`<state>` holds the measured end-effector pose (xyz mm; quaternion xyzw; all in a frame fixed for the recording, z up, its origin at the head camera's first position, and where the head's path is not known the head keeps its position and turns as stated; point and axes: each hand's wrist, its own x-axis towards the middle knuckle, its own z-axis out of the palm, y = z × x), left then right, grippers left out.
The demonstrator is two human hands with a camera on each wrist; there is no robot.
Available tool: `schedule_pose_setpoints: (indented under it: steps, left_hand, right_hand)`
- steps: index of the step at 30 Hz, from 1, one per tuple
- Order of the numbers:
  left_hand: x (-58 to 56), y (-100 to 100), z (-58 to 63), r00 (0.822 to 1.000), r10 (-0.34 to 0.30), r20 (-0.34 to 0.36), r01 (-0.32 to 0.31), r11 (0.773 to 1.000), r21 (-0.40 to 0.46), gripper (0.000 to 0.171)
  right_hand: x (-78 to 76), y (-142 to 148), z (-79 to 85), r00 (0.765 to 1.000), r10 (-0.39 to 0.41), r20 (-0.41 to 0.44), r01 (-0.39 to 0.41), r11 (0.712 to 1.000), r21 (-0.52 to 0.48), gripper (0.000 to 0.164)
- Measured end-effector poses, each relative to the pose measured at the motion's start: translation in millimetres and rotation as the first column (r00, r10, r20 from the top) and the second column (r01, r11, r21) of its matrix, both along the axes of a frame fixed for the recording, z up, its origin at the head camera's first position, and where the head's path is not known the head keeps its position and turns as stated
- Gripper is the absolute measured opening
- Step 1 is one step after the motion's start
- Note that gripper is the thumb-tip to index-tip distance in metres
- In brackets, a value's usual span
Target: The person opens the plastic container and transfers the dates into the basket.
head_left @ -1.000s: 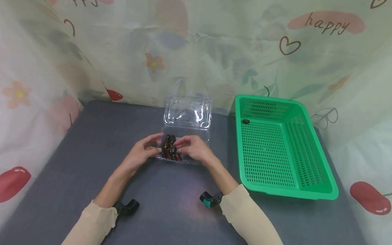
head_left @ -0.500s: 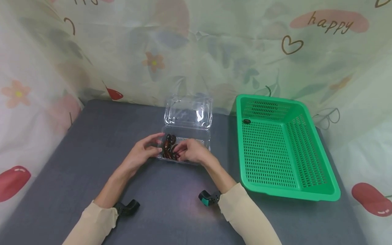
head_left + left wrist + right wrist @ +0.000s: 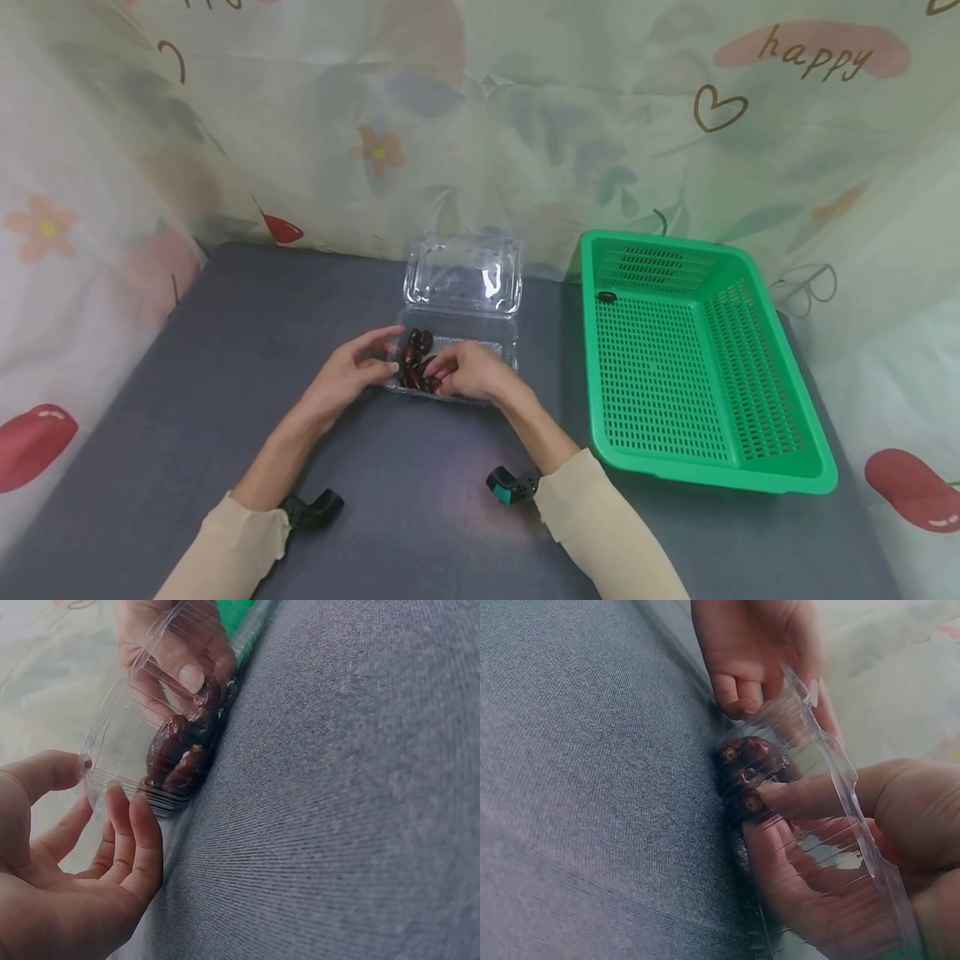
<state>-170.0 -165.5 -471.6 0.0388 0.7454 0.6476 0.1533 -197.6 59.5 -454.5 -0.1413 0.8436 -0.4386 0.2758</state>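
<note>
A clear plastic clamshell box [image 3: 457, 327] lies with its lid [image 3: 461, 279] raised at the back. Several glossy dark-brown dates [image 3: 412, 343] are grouped in its left part. My left hand [image 3: 347, 372] holds the box's left side, with the thumb at the rim and fingertips against the ribbed wall in the left wrist view. Inside the box, my right hand [image 3: 474, 371] pinches a date [image 3: 748, 802] between thumb and fingers, beside the other dates. The right hand's fingers partly cover the dates in the head view.
To the right stands a green slotted plastic basket [image 3: 708, 475], with one dark date [image 3: 607, 297] in its back left corner. The table has a grey cloth [image 3: 420, 500]. A printed curtain [image 3: 525, 150] hangs behind and at both sides.
My right hand has moved slightly toward the near side of the box, its fingers now among the nearer dates. The left hand has kept its place on the box.
</note>
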Motion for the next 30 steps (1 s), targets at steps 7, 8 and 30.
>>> schedule_pose_setpoints:
  steps: [7, 8, 30]
  left_hand:
    - [0.7, 1, 1.8, 1.000, 0.007, -0.006, -0.007, 1.000, 0.008, 0.055]
    - [1.1, 1, 1.8, 1.000, 0.005, -0.009, -0.005, 1.000, 0.007, 0.056]
    - [1.5, 3, -0.2, 1.000, 0.011, 0.016, -0.010, 0.999, -0.036, 0.054]
  right_hand:
    - [0.2, 2, 2.3, 1.000, 0.007, -0.008, -0.007, 1.000, -0.006, 0.029]
    - [0.5, 2, 2.7, 1.000, 0.005, -0.007, -0.005, 1.000, -0.020, 0.029]
    - [9.2, 10, 32.0, 0.987, -0.141, 0.071, 0.158, 0.914, -0.374, 0.030]
